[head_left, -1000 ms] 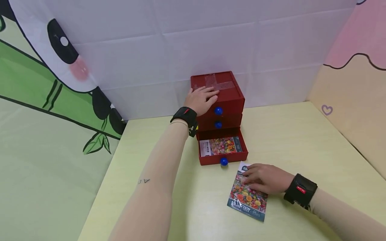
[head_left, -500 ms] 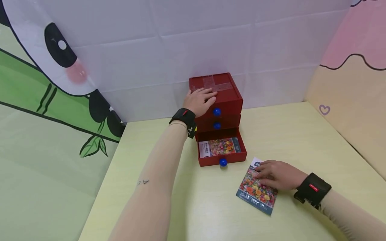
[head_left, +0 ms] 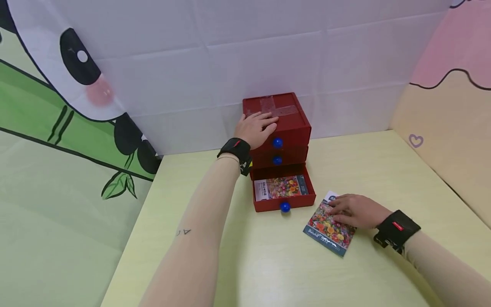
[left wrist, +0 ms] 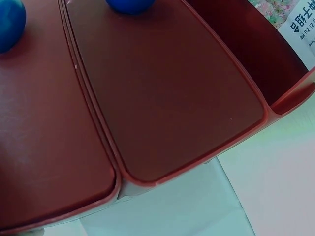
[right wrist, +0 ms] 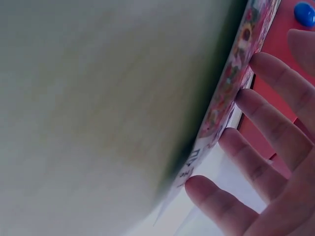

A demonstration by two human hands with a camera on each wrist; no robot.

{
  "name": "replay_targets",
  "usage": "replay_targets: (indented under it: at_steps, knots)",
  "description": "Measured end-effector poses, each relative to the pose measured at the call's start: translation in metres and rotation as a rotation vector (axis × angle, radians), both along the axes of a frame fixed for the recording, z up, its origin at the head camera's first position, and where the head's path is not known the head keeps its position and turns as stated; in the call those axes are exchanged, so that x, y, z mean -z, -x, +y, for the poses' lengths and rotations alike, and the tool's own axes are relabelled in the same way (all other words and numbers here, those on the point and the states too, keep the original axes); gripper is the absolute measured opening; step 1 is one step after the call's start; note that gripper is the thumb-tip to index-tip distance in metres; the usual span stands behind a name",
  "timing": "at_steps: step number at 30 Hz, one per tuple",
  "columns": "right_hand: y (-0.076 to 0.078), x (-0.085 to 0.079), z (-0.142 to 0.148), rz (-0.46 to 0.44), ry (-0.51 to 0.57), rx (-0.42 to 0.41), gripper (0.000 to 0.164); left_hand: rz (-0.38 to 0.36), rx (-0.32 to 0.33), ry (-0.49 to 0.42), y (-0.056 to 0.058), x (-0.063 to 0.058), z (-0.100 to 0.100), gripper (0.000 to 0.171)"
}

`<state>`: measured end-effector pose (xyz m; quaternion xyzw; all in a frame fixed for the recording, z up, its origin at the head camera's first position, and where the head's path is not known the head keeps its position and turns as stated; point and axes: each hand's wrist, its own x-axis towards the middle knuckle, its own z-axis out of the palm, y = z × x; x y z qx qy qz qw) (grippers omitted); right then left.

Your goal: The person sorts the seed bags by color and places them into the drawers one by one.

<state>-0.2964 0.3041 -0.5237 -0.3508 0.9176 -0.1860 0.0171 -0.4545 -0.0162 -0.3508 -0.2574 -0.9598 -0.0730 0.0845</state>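
Observation:
My left hand (head_left: 254, 130) lies with its fingers spread on the top of a small red drawer cabinet (head_left: 297, 121) with blue round knobs. The cabinet's bottom drawer (head_left: 264, 207) is pulled out and holds a flower-printed seed packet (head_left: 284, 186). On the table to the right of it, a second flower-printed seed packet (head_left: 326, 230) lies slanted under my right hand (head_left: 358, 211). Nearly straight right-hand fingertips (right wrist: 202, 187) touch this packet's face in the right wrist view. The left wrist view shows the closed upper drawer fronts (left wrist: 172, 88) but not the hand.
The cabinet stands on a pale wooden table (head_left: 268, 260) against a white cloth backdrop (head_left: 184, 85). A printed side panel (head_left: 452, 128) with a heart borders the table on the right. Crossed clear tape (head_left: 284, 110) covers the cabinet top.
The loose packet has slid right and away from me under my right hand, turning slightly. My left hand stays on the cabinet, and the drawer stays pulled out.

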Motion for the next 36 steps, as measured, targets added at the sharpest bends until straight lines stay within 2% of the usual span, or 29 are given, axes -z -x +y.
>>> replay_targets:
  at_steps: [11, 18, 21, 25, 28, 33, 36]
  knots:
    - [0.019, 0.0, -0.005, -0.026, 0.052, 0.014, 0.019, -0.005, -0.002, -0.003, 0.0, 0.002, 0.002, 0.046]
    - [0.026, 0.0, -0.009, -0.042, 0.044, 0.042, 0.017, -0.001, -0.011, -0.005, -0.001, 0.001, 0.002, 0.047]
    - [0.026, -0.003, -0.008, -0.036, 0.061, 0.111, 0.031, 0.003, -0.011, -0.003, 0.0, 0.001, 0.002, 0.047]
    - [0.025, -0.009, -0.002, -0.028, 0.039, 0.292, 0.056, 0.01, -0.009, -0.007, 0.0, 0.001, 0.002, 0.047]
    - [0.024, -0.012, 0.006, -0.029, -0.014, 0.397, 0.071, 0.011, -0.011, -0.008, 0.0, 0.0, 0.002, 0.047]
    - [0.02, -0.011, 0.016, -0.052, -0.066, 0.468, 0.091, 0.0, -0.017, 0.003, -0.001, 0.0, 0.002, 0.048]
    - [0.017, -0.008, 0.017, -0.057, -0.09, 0.473, 0.098, -0.005, -0.014, -0.007, -0.001, 0.0, 0.002, 0.048]
